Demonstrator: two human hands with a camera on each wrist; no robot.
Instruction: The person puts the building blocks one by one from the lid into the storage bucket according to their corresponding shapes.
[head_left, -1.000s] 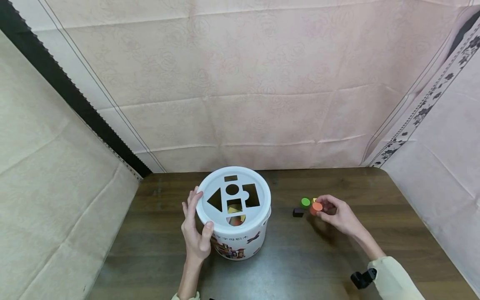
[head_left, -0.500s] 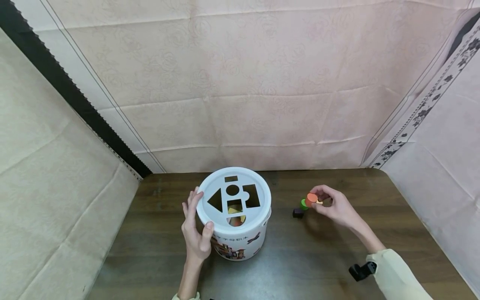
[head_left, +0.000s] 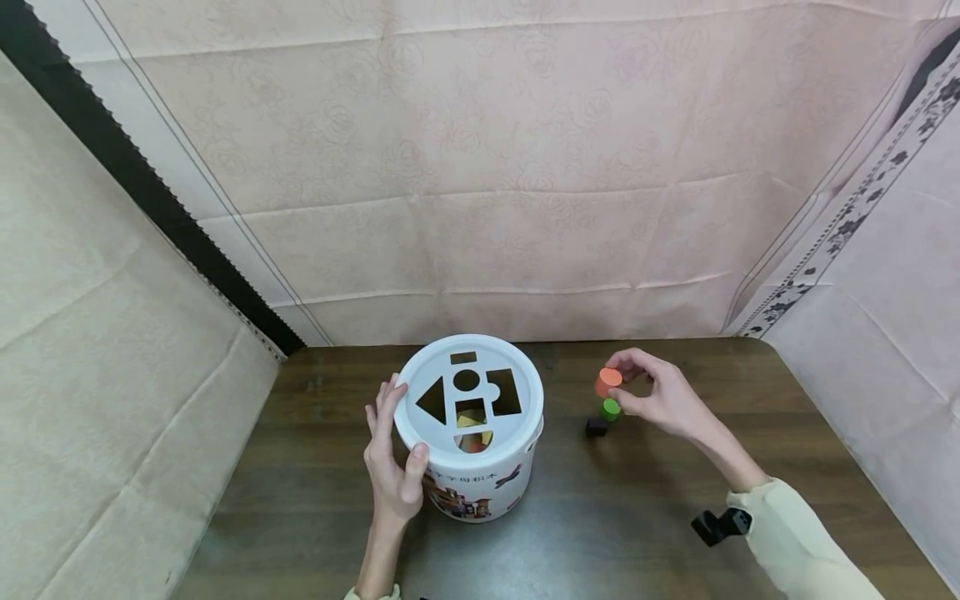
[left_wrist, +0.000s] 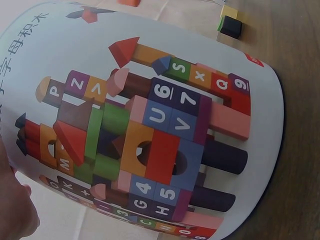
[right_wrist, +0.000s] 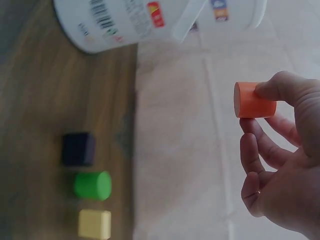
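Between thumb and fingertips of the right hand [head_left: 667, 404], we see the orange cylinder [right_wrist: 255, 100] pinched and held up off the bench [head_left: 600, 517], to the right of the bucket [head_left: 480, 492] and apart from it. The fingers of the left hand [head_left: 393, 475] grip the bucket's left side at the rim. It stands upright, its lid [head_left: 506, 354] on and pierced with shaped holes. Below the cylinder, we find the dark block [right_wrist: 78, 149], green cylinder [right_wrist: 93, 185] and yellow block [right_wrist: 95, 224] in a row.

One cylinder [head_left: 608, 382] is plain orange, the lid [head_left: 492, 354] pale blue.
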